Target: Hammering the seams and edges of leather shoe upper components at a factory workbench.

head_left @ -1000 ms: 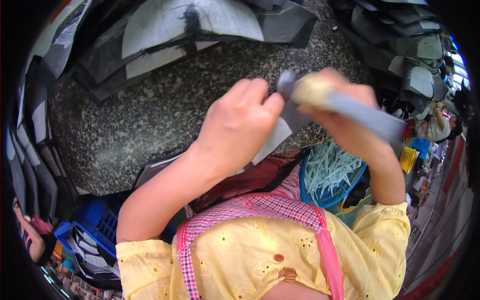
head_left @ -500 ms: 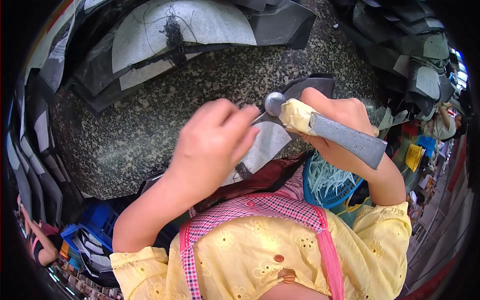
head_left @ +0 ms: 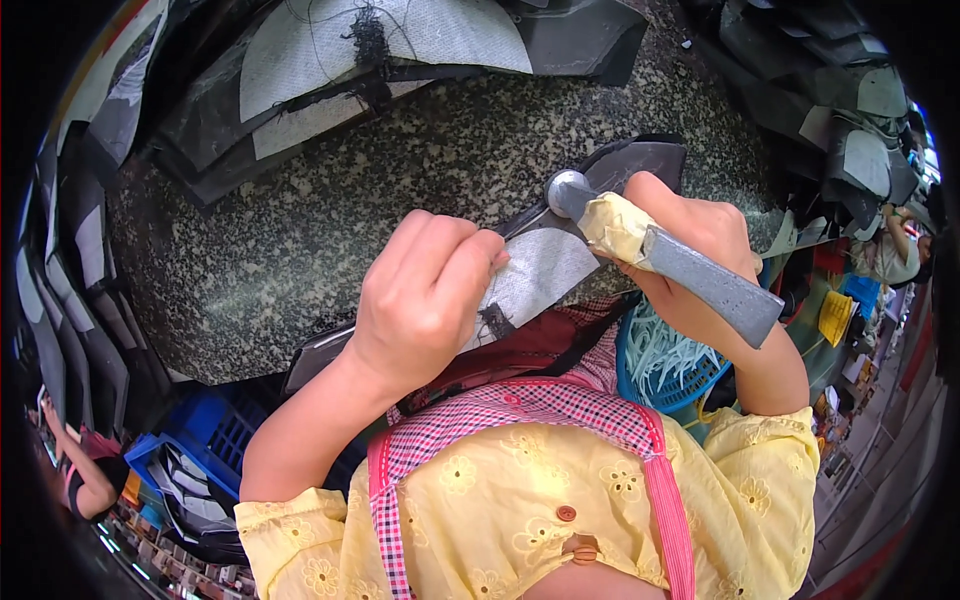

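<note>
On the speckled stone tabletop point(head_left: 240, 290), near its front edge, lies a curved dark sheet piece with a white fabric backing point(head_left: 545, 268). My left hand point(head_left: 420, 295) is closed, thumb and forefinger pinched at the upper edge of this piece. My right hand point(head_left: 705, 235) grips a hammer point(head_left: 712, 285) close to its head, where pale tape is wrapped. The hammer's round face hangs just over the piece's folded upper edge; I cannot tell whether it touches. My fingers hide part of the hammer's handle.
Stacked dark pieces with white backing point(head_left: 400, 40) lie at the far side, with more piles left and right. A blue basket of pale strips point(head_left: 665, 360) stands below my right forearm. A blue crate point(head_left: 205, 445) is at lower left. People sit at both sides.
My left hand, blurred with fingers apart before, has closed at the piece's edge. The hammer stays over the piece in my right hand. The whole view has shifted slightly.
</note>
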`<action>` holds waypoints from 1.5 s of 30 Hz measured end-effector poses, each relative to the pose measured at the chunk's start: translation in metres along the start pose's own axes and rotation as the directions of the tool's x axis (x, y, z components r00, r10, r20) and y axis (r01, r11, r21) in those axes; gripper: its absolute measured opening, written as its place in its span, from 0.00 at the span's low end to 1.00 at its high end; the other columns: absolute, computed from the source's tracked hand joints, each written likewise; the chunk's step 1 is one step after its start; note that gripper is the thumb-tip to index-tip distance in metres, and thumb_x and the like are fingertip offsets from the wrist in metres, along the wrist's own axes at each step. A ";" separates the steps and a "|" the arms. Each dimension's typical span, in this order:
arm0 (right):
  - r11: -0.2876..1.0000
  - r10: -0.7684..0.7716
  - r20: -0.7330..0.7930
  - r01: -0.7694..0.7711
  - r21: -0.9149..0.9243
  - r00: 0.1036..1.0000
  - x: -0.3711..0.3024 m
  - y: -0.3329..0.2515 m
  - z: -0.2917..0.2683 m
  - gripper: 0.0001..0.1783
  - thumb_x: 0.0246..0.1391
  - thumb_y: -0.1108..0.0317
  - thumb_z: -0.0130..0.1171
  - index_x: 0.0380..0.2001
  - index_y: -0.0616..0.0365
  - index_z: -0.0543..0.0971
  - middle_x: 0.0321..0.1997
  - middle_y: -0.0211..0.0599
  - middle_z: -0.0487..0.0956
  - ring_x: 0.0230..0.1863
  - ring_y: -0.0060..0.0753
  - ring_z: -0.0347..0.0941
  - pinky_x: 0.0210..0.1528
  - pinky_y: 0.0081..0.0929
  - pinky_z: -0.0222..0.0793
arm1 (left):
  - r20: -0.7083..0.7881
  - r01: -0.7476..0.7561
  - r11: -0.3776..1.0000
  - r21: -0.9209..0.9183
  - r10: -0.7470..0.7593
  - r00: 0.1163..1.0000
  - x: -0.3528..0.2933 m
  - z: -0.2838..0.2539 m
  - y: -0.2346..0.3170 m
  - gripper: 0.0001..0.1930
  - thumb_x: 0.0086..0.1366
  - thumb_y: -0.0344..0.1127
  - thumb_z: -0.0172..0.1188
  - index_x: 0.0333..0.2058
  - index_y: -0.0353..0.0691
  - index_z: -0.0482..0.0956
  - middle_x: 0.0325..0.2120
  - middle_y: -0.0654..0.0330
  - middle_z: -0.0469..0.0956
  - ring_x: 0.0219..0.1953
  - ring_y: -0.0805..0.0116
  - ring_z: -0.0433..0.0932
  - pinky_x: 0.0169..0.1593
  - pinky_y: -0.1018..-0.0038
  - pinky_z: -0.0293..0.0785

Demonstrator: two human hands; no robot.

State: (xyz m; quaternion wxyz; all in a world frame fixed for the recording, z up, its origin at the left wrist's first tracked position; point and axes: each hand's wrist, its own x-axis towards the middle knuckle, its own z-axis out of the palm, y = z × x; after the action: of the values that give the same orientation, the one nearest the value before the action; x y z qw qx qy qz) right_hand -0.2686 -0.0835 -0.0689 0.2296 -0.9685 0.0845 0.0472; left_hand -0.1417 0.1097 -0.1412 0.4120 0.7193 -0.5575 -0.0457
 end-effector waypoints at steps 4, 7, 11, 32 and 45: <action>1.000 0.005 -0.005 -0.005 0.005 1.000 0.001 0.000 0.000 0.15 0.46 0.68 0.62 0.31 0.55 0.66 0.22 0.41 0.75 0.26 0.50 0.76 0.24 0.40 0.70 | 0.029 -0.129 0.991 0.033 0.128 0.991 0.000 0.000 -0.006 0.14 0.44 0.24 0.65 0.33 0.33 0.78 0.26 0.57 0.73 0.26 0.62 0.73 0.27 0.71 0.71; 0.998 0.054 0.034 -0.055 0.032 0.998 0.009 0.002 -0.007 0.15 0.45 0.69 0.69 0.30 0.58 0.71 0.22 0.44 0.76 0.25 0.47 0.77 0.25 0.33 0.69 | 0.060 -0.192 0.973 0.130 0.185 0.981 0.002 -0.001 -0.006 0.14 0.42 0.26 0.60 0.32 0.32 0.77 0.27 0.60 0.72 0.27 0.66 0.72 0.26 0.75 0.71; 0.912 0.164 -0.185 -0.078 0.404 0.969 -0.002 -0.022 -0.011 0.14 0.48 0.68 0.68 0.26 0.58 0.71 0.26 0.40 0.81 0.26 0.33 0.81 0.28 0.28 0.73 | 0.142 -0.225 0.943 0.244 0.194 0.971 0.004 -0.009 0.003 0.14 0.42 0.27 0.59 0.32 0.30 0.78 0.27 0.60 0.72 0.28 0.69 0.72 0.25 0.79 0.70; 0.979 -0.161 -0.209 0.182 0.088 0.965 0.006 -0.026 0.015 0.12 0.41 0.66 0.66 0.25 0.55 0.72 0.15 0.35 0.68 0.16 0.35 0.74 0.19 0.31 0.68 | 0.123 -0.162 0.979 0.125 0.147 0.981 -0.008 -0.016 -0.005 0.15 0.45 0.26 0.59 0.35 0.32 0.78 0.27 0.59 0.69 0.29 0.65 0.72 0.28 0.75 0.72; 0.995 -0.099 -0.016 0.099 -0.033 0.995 0.011 -0.026 0.017 0.12 0.45 0.67 0.60 0.28 0.55 0.67 0.18 0.37 0.73 0.20 0.43 0.75 0.19 0.36 0.67 | 0.116 -0.093 0.987 0.131 0.077 0.990 -0.026 -0.032 -0.007 0.16 0.44 0.26 0.60 0.36 0.33 0.79 0.29 0.58 0.73 0.30 0.63 0.74 0.29 0.72 0.72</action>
State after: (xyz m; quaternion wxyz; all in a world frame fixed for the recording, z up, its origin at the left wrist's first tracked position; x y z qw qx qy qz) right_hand -0.2537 -0.0548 -0.0739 0.2154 -0.9754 0.0377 0.0285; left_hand -0.1299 0.1490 -0.1349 0.3319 0.7176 -0.6115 -0.0295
